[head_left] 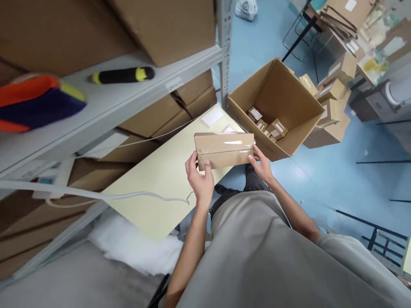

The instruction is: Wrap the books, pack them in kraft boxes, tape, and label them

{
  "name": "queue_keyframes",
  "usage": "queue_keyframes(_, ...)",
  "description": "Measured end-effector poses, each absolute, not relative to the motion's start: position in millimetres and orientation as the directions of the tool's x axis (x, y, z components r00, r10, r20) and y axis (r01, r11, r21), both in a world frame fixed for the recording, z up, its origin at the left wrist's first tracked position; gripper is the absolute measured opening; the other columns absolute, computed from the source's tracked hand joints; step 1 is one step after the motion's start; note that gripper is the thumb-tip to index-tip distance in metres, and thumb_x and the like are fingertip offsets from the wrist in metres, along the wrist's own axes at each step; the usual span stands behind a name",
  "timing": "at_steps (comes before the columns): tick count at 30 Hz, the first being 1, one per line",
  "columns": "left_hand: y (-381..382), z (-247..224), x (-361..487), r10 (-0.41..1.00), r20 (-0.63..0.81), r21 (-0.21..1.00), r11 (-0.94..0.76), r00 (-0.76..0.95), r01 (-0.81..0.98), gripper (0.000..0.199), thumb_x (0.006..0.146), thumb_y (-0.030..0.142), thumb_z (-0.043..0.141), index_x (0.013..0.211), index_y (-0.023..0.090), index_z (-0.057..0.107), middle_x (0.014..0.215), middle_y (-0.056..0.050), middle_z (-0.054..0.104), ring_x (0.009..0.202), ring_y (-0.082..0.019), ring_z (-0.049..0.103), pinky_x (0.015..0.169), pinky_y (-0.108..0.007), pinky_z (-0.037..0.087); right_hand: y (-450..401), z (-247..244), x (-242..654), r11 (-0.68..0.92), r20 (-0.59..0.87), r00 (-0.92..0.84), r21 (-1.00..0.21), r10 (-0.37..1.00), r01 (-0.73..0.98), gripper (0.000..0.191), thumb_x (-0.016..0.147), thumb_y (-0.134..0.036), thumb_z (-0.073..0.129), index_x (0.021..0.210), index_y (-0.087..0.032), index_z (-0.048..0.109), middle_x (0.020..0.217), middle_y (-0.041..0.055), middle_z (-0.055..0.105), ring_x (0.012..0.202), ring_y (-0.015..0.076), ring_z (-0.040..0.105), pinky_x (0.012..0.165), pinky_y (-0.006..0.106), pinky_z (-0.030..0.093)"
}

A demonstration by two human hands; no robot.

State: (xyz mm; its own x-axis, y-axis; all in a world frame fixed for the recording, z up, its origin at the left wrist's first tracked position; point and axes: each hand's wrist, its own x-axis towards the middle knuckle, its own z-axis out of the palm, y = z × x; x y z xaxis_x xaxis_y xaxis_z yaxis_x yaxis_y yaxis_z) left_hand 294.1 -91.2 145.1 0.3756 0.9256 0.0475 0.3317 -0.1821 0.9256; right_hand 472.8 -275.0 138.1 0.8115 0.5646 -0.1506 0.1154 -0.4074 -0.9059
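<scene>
Both hands hold a small brown cardboard box (221, 160) with a taped seam along its side, raised in front of my body. My left hand (201, 179) grips its left end, thumb on the near face. At the right end, my right hand (261, 164) pinches the corner with thumb and fingers. Just past the box stands a large open carton (285, 94) with several small boxes (278, 128) lying at its bottom. Beneath the held box is a pale yellow tabletop (154, 179), with a white paper (212, 116) near its far end.
A metal shelf (189, 57) on the left bears large cartons, a black-and-yellow tool (123, 75) and an orange-and-blue object (38, 102). A white cable (138, 195) crosses over the tabletop. Stacked boxes (332, 107) stand right of the open carton on the blue floor.
</scene>
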Motion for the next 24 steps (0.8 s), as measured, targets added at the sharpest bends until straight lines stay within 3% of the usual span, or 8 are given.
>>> queue_keyframes(6, -123.0, 196.3, 418.3, 0.838, 0.153, 0.887, -0.35, 0.525, 0.301, 0.052, 0.111, 0.037, 0.064, 0.163, 0.034, 0.064, 0.155, -0.013, 0.068, 0.15, -0.029, 0.064, 0.13, -0.046, 0.054, -295.0, 126.9, 572.3, -0.321, -0.089, 0.933, -0.947, 0.348, 0.03, 0.092, 0.105, -0.081, 0.06, 0.175, -0.022, 0.054, 0.178, 0.0147, 0.056, 0.166, 0.037, 0.054, 0.137, 0.059, 0.048)
queue_keyframes(11, -165.4, 191.6, 558.6, 0.73, 0.107, 0.867, -0.402, 0.675, 0.296, 0.051, 0.114, 0.036, 0.06, 0.165, 0.034, 0.062, 0.155, -0.013, 0.068, 0.152, -0.03, 0.064, 0.134, -0.05, 0.052, -328.7, 82.5, 689.8, -0.331, -0.156, 0.981, -0.937, 0.119, -0.108, 0.091, 0.107, -0.076, 0.055, 0.174, -0.016, 0.05, 0.179, 0.0205, 0.053, 0.169, 0.0359, 0.049, 0.139, 0.06, 0.044)
queue_keyframes(17, -201.4, 105.8, 692.5, 0.537, -0.164, 0.837, -0.369, 0.827, 0.405, 0.06, 0.112, 0.03, 0.058, 0.171, 0.028, 0.054, 0.166, -0.015, 0.062, 0.157, -0.032, 0.06, 0.135, -0.049, 0.052, -379.5, 12.0, 780.7, -0.453, -0.265, 0.948, -0.833, -0.175, -0.317, 0.091, 0.105, -0.074, 0.052, 0.169, -0.01, 0.047, 0.174, 0.0283, 0.053, 0.165, 0.0357, 0.055, 0.138, 0.059, 0.046)
queue_keyframes(21, -197.0, 19.3, 740.4, 0.488, -0.354, 0.761, -0.345, 0.798, 0.549, 0.064, 0.103, 0.019, 0.061, 0.167, 0.02, 0.059, 0.167, -0.017, 0.061, 0.156, -0.035, 0.061, 0.135, -0.05, 0.052, -390.3, -31.9, 797.3, -0.461, -0.41, 0.879, -0.749, -0.243, -0.476, 0.09, 0.102, -0.07, 0.056, 0.166, -0.007, 0.045, 0.172, 0.0302, 0.054, 0.163, 0.036, 0.056, 0.137, 0.058, 0.047)
queue_keyframes(24, -181.1, -37.6, 773.1, 0.516, -0.442, 0.698, -0.316, 0.733, 0.643, 0.066, 0.095, 0.016, 0.067, 0.16, 0.022, 0.065, 0.156, -0.017, 0.068, 0.149, -0.036, 0.067, 0.133, -0.052, 0.055, -382.3, -62.9, 805.3, -0.453, -0.477, 0.842, -0.71, -0.252, -0.539, 0.09, 0.1, -0.067, 0.056, 0.164, -0.006, 0.045, 0.169, 0.032, 0.056, 0.161, 0.037, 0.058, 0.136, 0.058, 0.047)
